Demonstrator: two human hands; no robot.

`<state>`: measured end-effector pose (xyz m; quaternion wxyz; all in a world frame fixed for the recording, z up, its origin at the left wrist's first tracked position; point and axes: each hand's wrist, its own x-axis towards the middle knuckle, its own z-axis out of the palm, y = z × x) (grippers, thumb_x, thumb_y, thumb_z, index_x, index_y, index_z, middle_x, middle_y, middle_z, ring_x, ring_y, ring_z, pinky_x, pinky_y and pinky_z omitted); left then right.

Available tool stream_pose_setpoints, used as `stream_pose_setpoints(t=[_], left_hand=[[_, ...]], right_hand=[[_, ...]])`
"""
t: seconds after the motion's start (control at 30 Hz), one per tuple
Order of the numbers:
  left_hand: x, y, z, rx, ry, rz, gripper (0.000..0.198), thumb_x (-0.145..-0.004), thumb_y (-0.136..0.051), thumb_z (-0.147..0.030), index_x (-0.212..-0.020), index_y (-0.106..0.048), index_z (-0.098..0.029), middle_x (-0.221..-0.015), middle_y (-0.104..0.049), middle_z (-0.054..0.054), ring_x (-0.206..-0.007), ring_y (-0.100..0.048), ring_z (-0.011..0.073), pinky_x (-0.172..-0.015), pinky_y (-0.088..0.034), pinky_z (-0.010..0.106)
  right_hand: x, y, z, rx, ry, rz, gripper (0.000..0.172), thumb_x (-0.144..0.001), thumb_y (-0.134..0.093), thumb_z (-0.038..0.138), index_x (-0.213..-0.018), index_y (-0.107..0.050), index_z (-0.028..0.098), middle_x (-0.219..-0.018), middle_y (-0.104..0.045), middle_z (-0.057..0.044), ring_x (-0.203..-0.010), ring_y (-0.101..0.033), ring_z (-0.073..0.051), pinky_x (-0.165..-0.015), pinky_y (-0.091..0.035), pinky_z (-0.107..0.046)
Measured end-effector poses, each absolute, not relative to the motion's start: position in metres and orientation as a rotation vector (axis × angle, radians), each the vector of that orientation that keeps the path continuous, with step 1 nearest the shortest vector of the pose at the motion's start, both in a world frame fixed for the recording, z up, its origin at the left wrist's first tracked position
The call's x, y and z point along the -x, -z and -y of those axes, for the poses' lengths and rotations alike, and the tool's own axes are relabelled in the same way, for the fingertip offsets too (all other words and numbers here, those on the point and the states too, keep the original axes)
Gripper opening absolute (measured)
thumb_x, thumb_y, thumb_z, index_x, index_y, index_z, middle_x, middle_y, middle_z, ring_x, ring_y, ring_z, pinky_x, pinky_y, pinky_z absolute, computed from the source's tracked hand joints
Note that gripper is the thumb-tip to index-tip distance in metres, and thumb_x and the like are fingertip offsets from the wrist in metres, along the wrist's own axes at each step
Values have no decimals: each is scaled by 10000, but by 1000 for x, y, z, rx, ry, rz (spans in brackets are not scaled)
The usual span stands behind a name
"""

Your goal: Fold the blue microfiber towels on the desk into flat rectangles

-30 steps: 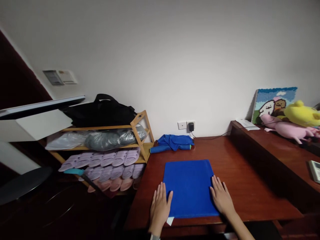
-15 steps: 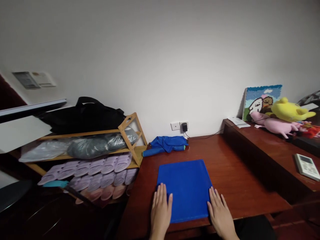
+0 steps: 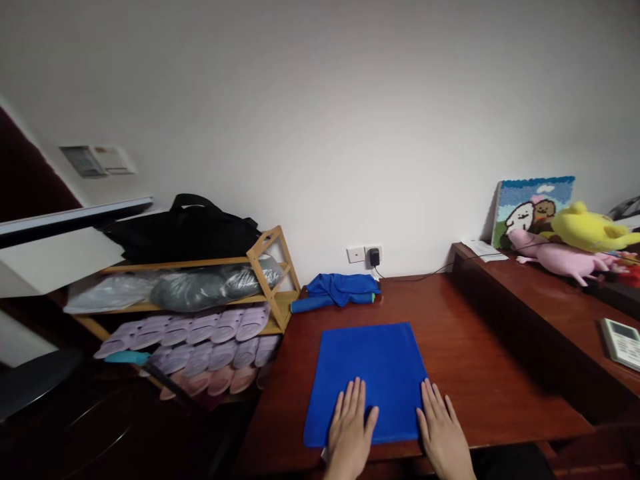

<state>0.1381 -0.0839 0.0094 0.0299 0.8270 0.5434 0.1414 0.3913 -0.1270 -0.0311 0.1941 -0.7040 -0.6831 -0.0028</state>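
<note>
A blue cloth (image 3: 370, 360) lies flat on the reddish-brown wooden table (image 3: 465, 360), roughly square and smooth. My left hand (image 3: 350, 423) rests palm down on its near part, fingers stretched out and thumb apart. At the cloth's right edge lies my right hand (image 3: 443, 423), also flat with fingers extended, its fingertips by the border. A small white tag (image 3: 325, 455) peeks out at the near left corner, beside my left wrist. Neither hand grips anything.
Farther back lie crumpled and rolled blue cloths (image 3: 343, 290) near a black plug (image 3: 374, 257). To the left stands a wooden rack (image 3: 280, 267) with slippers and a black bag (image 3: 190, 230). Plush toys (image 3: 565, 257) and a white calculator-like device (image 3: 623, 343) sit on the raised right ledge.
My left hand has moved right, from the cloth's left edge onto its surface, uncovering the near left corner. My right hand stays by the right edge. The view has shifted slightly left.
</note>
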Motion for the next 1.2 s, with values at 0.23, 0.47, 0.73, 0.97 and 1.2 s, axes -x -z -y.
stream_pose_setpoints(t=[0.23,0.47,0.73,0.97,1.2], left_hand=[[-38,8,72,-2323,-353,-2123,629,-1050,-246,-467,-1607,-308,-182,-1655,-310,85,-1528,-312,280,-1224,-335,536],[10,16,70,-2303,-611,-2420,627,-1030,-158,-359,-1535,-467,-151,-1549,-525,128,-1477,-420,302,-1177,-395,540],[5,3,80,-2484,-412,-2454,615,-977,-191,-162,-1353,-678,-185,-1491,-597,98,-1404,-515,307,-1160,-421,523],[10,5,83,-2668,-363,-2445,567,-901,-382,-37,-1349,-679,-220,-1458,-628,95,-1377,-543,317,-1122,-456,525],[9,5,81,-2701,-228,-2462,598,-866,-406,-24,-1343,-683,-256,-1466,-624,60,-1381,-537,312,-1114,-464,530]], right_hand=[[-393,34,127,1986,-30,1926,645,-1027,-232,499,-1541,-459,181,-1631,-349,-54,-1527,-306,-288,-1254,-271,-538],[-366,0,117,2051,-73,1901,612,-1014,-276,489,-1542,-463,244,-1642,-337,-24,-1537,-279,-306,-1253,-249,-580],[-294,-30,92,1962,-260,2036,598,-1010,-316,618,-1551,-408,382,-1658,-305,23,-1556,-211,-335,-1252,-149,-638],[-339,-17,93,2021,-215,2018,596,-1001,-329,635,-1561,-337,433,-1658,-305,56,-1558,-219,-300,-1255,-141,-612],[-441,-1,84,2138,-116,1966,615,-972,-380,648,-1554,-349,450,-1647,-347,61,-1551,-247,-276,-1262,-142,-589]])
